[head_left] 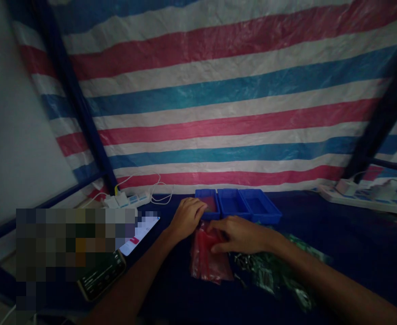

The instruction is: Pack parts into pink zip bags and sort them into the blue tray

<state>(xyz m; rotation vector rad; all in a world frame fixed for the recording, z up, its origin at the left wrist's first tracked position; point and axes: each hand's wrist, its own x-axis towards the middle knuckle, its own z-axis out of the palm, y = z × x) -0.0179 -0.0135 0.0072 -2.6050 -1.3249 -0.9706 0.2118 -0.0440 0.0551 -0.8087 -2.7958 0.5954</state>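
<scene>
My left hand point(187, 217) rests on the dark blue table just in front of the leftmost of three small blue bins point(207, 203), its fingers curled downward; what they hold, if anything, is hidden. My right hand point(239, 234) lies on top of a red plastic bag point(207, 262), its fingers pressed onto the bag's upper edge. A clear bag with green and metallic small parts point(273, 273) lies under my right forearm.
Two more blue bins point(249, 204) stand to the right of the first. Two phones point(103, 275) lie at the left, one with a lit screen point(140, 234). White power strips point(127, 199) with cables sit at the back left and back right point(357, 194). A striped tarp point(218, 90) hangs behind.
</scene>
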